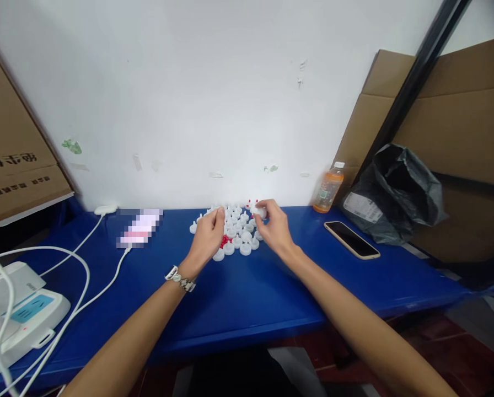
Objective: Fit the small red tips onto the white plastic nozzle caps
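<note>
Many small white plastic caps (245,250) with pointed nozzles lie in a loose heap on the blue table, close to the wall. Small red pieces (225,241) sit among them beside my left hand. My left hand (209,234) is closed at the left side of the heap, thumb up against the fingers; whatever is inside it is hidden. Over the right side of the heap, my right hand (272,220) pinches a white cap (258,210) between thumb and fingers. A few red tips (253,202) show just behind that cap.
On the blue table (247,303), a phone (352,240), an orange drink bottle (328,187) and a black plastic bag (391,193) are at right. At left are a blurred-out lit screen (140,228), white cables (106,289) and a power strip (32,317). Cardboard boxes (15,138) flank both sides.
</note>
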Motion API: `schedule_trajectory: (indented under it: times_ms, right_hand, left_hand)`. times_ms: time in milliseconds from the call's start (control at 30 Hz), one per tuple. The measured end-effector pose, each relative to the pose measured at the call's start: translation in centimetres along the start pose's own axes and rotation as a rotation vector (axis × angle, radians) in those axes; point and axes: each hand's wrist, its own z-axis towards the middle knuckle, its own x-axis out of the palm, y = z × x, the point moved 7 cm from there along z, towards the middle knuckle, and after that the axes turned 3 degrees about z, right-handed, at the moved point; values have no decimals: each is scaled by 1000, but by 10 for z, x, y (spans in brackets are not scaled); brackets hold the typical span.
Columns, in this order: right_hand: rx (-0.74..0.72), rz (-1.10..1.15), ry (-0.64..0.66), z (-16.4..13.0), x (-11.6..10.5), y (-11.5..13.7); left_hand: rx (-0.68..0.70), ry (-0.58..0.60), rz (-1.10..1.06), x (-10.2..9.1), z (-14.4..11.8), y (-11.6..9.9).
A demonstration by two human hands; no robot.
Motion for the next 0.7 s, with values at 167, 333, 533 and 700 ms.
schedule_trajectory:
  times_ms: [167,333,533,700]
  right_hand:
    - [277,101,-34,-1,-9,-42]
    - [363,-29,-114,0,-21,-72]
    - [460,-129,49,0,-11,-108]
    - [500,-208,235,-4,8,-121]
  left_hand:
    - [217,199,372,2,-2,5]
    - [204,291,390,11,-3,12]
    - [304,233,333,21,2,-8]
    - [401,255,364,45,10,-26]
